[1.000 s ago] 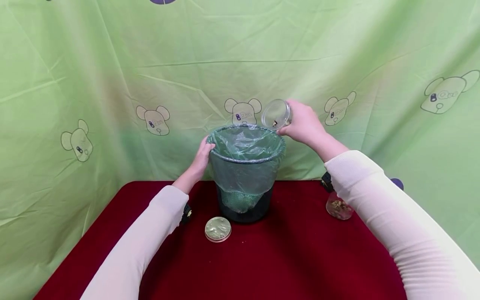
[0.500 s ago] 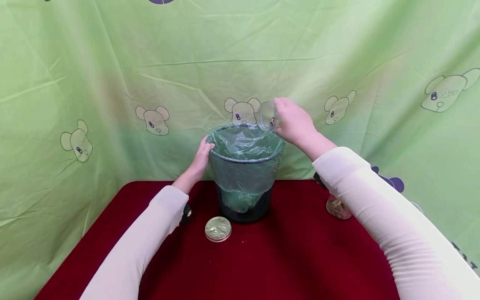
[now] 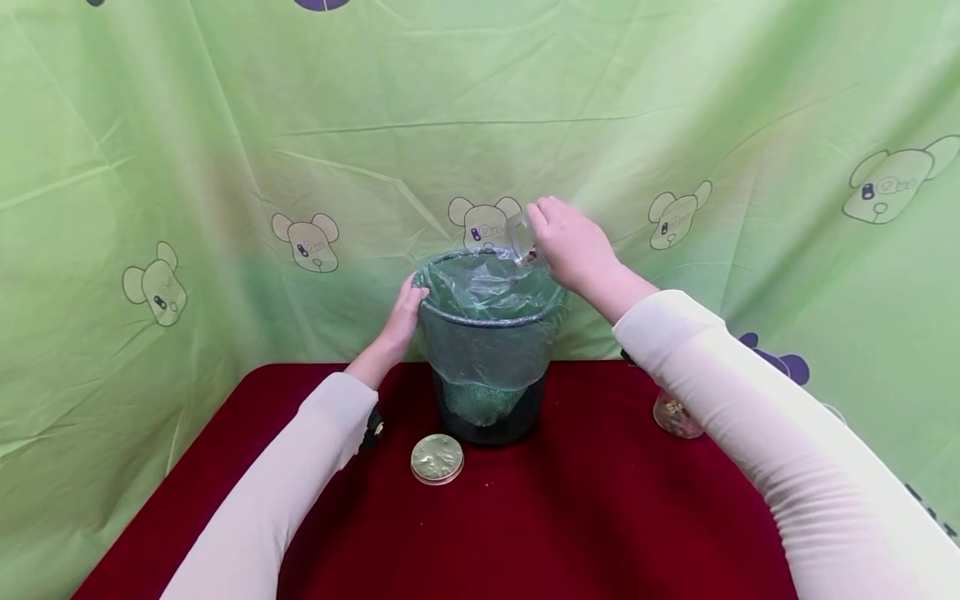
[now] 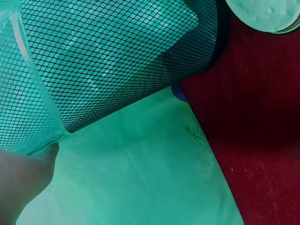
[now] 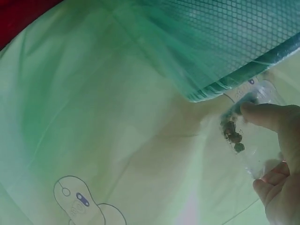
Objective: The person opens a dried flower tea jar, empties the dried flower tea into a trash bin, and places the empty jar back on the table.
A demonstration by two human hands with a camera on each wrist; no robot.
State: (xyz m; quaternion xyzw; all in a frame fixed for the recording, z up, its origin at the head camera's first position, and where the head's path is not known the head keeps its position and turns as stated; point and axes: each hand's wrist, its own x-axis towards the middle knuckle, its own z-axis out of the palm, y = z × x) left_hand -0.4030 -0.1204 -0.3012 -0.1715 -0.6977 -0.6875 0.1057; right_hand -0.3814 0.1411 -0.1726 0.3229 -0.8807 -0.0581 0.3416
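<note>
A black mesh waste bin (image 3: 495,432) stands on the table, lined with a thin green plastic bag (image 3: 487,292) folded out over its rim. At the left of that rim, my left hand (image 3: 400,317) grips bin and bag, thumb on top. My right hand (image 3: 576,250) holds a clear jar (image 3: 517,237), tipped with its mouth toward the bin at the right rim. Inside the jar, small dark brown and greenish bits (image 5: 233,136) show in the right wrist view. Fingers and thumb lie on opposite sides of the jar; part of it is hidden behind the hand.
A round silvery lid (image 3: 437,458) lies on the red tablecloth (image 3: 525,533) in front of the bin. Beyond the right sleeve, partly covered by it, is a second clear container (image 3: 675,417) holding pale brown pieces. A green printed curtain (image 3: 375,167) hangs close behind.
My right hand has moved left and turned over, tipping the jar further toward the bin; its sleeve now hides more of the second container. My left hand and the bin have stayed put.
</note>
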